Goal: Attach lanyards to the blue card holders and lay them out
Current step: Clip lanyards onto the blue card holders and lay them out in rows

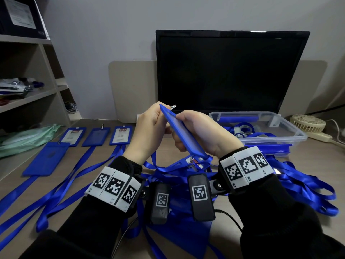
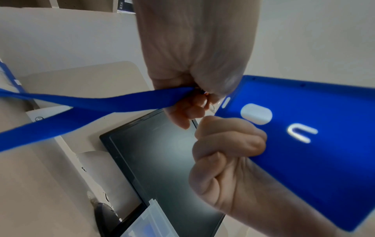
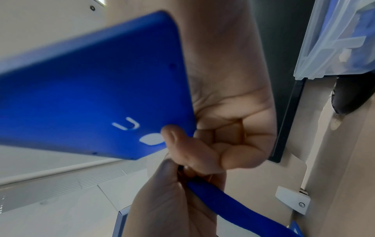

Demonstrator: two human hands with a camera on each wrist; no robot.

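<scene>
My right hand (image 1: 188, 128) grips a blue card holder (image 1: 183, 135) raised above the desk, its top edge tilted up and away; its blue back (image 3: 85, 89) fills the right wrist view. My left hand (image 1: 149, 126) pinches the metal clip (image 1: 172, 106) of a blue lanyard (image 2: 81, 104) at the holder's top slot (image 2: 225, 102). The strap hangs down from that hand toward the desk. Several finished holders (image 1: 121, 135) with lanyards lie in a row at the left.
A dark monitor (image 1: 231, 71) stands behind my hands. A clear plastic bin (image 1: 291, 133) with more blue parts sits at the right, loose lanyards (image 1: 298, 184) piled before it. Shelves (image 1: 28, 98) rise at the left, a small fan (image 1: 308, 123) at far right.
</scene>
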